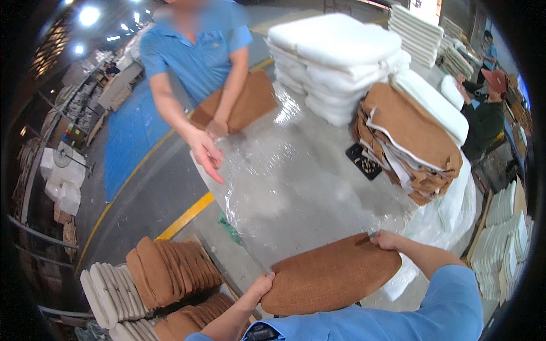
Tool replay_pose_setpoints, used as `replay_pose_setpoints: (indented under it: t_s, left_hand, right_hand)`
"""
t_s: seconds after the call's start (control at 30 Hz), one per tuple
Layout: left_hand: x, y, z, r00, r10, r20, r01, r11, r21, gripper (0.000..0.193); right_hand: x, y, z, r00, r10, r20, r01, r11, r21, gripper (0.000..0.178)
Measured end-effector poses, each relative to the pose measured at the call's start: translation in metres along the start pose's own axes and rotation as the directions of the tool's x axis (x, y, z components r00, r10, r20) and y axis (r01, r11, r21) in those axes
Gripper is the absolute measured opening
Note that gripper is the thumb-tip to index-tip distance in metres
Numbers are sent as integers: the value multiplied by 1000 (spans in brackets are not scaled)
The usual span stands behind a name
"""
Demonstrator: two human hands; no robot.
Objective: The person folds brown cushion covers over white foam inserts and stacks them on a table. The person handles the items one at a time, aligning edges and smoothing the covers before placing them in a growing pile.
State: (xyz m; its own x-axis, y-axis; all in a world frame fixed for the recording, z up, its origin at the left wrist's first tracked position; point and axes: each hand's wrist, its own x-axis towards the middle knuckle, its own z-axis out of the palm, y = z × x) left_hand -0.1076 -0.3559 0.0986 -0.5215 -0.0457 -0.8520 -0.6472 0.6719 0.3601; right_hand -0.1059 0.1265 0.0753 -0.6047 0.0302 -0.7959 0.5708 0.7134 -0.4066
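A brown fabric seat cushion (333, 274) is stretched between my two hands at the near edge of the table, close to my body. My left hand (263, 284) is closed on its left end. My right hand (387, 240) pinches its upper right corner. In front of the cushion lies the grey table (296, 196), covered with shiny clear plastic film. Across the table a co-worker in a blue shirt (193, 68) has one hand (218, 128) by another brown cushion (250, 102). The co-worker's other hand (206, 152) reaches over the table, fingers extended.
Thick white pads (335, 42) are piled at the far right of the table. Beside them are folded brown covers (409, 128) and a black phone-like object (363, 161). Brown cushions (170, 271) and white ones (116, 292) stand in rows at lower left. Another person (488, 113) works at right.
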Motion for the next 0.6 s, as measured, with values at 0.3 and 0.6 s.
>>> replay_pose_setpoints:
  t_s: [0.3, 0.6]
  left_hand:
    - [-2, 6, -3, 997, 76, -6, -76, 997, -30, 68]
    - [-38, 3, 9, 989, 144, -44, -151, 949, -277, 66]
  right_hand:
    - [9, 14, 1, 996, -25, -88, 18, 996, -82, 71]
    - [-31, 33, 21, 988, 4, -155, 102, 735, 670, 54]
